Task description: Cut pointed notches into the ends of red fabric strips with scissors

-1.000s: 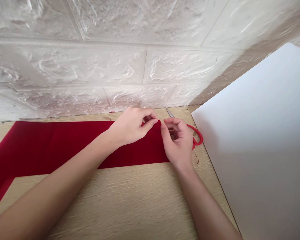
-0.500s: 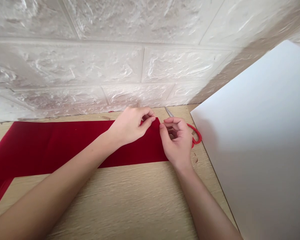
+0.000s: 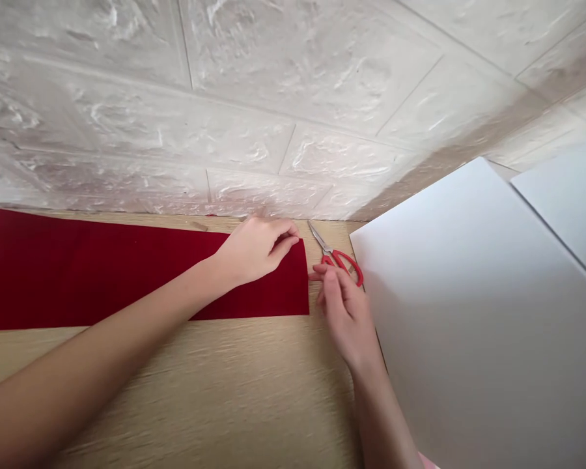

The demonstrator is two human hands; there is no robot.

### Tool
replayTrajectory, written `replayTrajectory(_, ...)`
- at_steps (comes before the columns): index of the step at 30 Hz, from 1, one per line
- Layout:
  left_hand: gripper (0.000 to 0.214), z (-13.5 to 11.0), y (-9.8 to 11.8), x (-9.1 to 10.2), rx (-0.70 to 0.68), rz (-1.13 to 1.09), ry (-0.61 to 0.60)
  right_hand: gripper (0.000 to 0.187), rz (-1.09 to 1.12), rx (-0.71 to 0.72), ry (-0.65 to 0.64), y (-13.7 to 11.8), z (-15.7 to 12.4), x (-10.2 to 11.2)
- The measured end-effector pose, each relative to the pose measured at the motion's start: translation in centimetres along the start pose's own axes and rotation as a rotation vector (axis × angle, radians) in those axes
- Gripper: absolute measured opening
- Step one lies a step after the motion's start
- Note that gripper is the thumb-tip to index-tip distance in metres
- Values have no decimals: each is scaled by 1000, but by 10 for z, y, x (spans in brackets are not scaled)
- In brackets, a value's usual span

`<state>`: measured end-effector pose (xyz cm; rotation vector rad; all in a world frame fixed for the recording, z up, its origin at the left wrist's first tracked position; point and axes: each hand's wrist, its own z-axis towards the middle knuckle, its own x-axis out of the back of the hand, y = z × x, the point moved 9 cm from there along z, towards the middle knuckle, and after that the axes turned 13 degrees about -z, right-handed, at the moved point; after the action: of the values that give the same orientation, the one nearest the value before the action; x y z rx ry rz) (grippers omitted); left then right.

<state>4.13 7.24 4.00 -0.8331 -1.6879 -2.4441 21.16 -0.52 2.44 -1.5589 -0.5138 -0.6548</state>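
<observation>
A red velvet cloth (image 3: 102,267) is lying along the pale wood tabletop (image 3: 200,378) below a white faux-brick wall (image 3: 224,111). At the cloth's right end, the left hand (image 3: 256,251) is curled on it, grip unclear. Right of the cloth, the open right hand (image 3: 346,312) is hovering beside red-handled scissors (image 3: 340,259), with a white board (image 3: 469,339) beyond.

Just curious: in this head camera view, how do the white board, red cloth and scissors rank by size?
Largest, unranked between them: the white board and the red cloth, both cut off by the frame. Smallest: the scissors.
</observation>
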Motion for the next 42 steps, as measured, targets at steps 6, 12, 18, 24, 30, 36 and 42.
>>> replayTrajectory(6, 21, -1, -7, -5, -30, -13, 17, 22, -123, 16, -103, 3, 3, -16)
replayTrajectory(12, 22, 0, -15, -8, -31, -5, 47, 17, -165, 39, -52, 4, 13, -14)
replayTrajectory(18, 19, 2, -20, -14, -3, 63, 25, 11, -302, 82, 27, 0, 3, -17)
replayTrajectory(24, 21, 4, -21, -17, 24, 111, 22, 13, -667, 476, 320, -61, -23, -14)
replayTrajectory(30, 22, 5, -22, -14, 12, 68, 44, 32, -675, 664, 206, -80, -11, -43)
replayTrajectory(36, 20, 6, -21, -11, -3, 28, 55, 35, -674, 682, 233, -64, -12, -50)
replayTrajectory(42, 21, 7, -22, -12, 13, 13, 40, 38, -742, 658, 191, -61, -7, -61)
